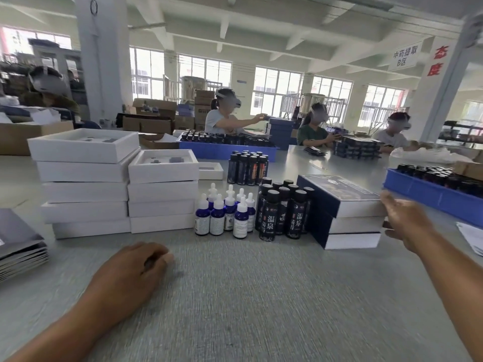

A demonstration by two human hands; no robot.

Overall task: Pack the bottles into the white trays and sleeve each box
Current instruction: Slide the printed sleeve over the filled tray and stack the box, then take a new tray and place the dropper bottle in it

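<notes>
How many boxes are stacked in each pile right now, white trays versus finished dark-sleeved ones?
White trays, taller left stack: 5
White trays, shorter stack beside it: 4
Dark-sleeved boxes, right stack: 3
Total: 12 stacked boxes

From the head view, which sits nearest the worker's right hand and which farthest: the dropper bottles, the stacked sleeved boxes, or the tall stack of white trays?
1. Stacked sleeved boxes: directly beside the right hand, at the fingertips.
2. Dropper bottles: centre of the table, beyond the dark black-capped bottles.
3. Tall stack of white trays: far left, past the shorter tray stack.
</notes>
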